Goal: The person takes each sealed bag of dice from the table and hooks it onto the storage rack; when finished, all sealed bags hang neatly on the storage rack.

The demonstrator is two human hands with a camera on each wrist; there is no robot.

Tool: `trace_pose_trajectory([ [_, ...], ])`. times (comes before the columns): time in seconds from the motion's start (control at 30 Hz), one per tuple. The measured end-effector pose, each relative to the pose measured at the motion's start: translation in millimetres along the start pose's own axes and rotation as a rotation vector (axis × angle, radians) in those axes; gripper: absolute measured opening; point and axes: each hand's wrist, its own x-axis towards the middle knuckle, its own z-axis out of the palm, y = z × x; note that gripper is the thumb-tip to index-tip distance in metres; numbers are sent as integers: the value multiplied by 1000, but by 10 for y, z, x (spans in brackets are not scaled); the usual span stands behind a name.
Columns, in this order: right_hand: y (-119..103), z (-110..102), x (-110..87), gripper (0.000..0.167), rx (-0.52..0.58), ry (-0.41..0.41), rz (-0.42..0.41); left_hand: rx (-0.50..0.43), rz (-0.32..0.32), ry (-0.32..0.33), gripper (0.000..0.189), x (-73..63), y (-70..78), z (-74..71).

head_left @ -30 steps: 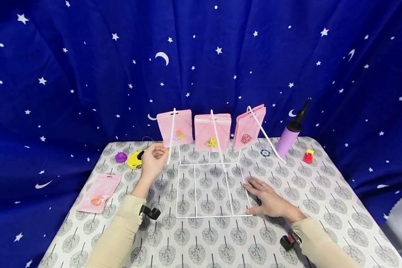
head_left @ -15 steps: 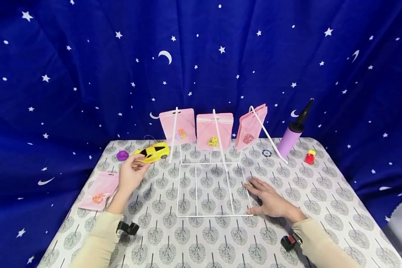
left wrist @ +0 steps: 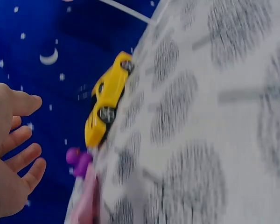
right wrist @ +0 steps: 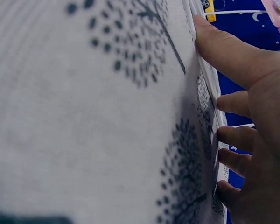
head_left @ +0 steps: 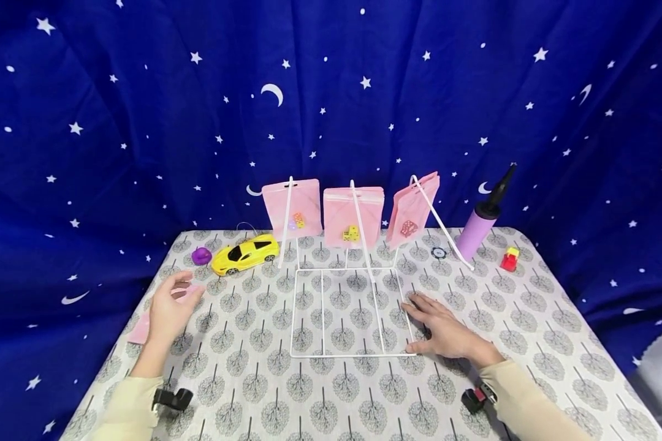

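My left hand is over a pink zip bag that lies at the table's left side and is mostly hidden by it. In the left wrist view the fingers of this hand are spread and hold nothing, apart from the bag. My right hand rests at the right side of a white wire rack, thumb and fingertips at its base wire. From the rack's prongs hang pink bags with dice in them: a left one, a middle one and a right one.
Behind my left hand are a yellow toy car and a purple rubber duck. Right of the rack stand a purple hand pump, a small red-and-yellow toy and a round chip. A blue curtain hangs behind the table.
My left hand has moved left and toward me, away from the rack's left prong, past the yellow car, to over the pink bag on the table. My right hand has stayed put.
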Motion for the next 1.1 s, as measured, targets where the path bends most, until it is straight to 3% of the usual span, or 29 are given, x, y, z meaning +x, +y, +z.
trace_pose_trajectory([
  [0.23, -21, 0, -7, 97, 12, 0, 5, 122, -77, 29, 49, -108, -261, -244],
  [0.5, -23, -2, -9, 97, 7, 9, 5, 234, -137, -19, 61, -157, -425, -426],
  [0.83, -34, 3, 5, 98, 17, 0, 8, 352, -234, -227, 77, -145, -572, -447],
  [0.97, -37, 1, 3, 99, 18, -2, 17, 374, -219, -227, 81, -126, -610, -423],
  [1.1, -33, 0, -2, 99, 14, 1, 19, 422, -147, -230, 79, -88, -638, -421],
])
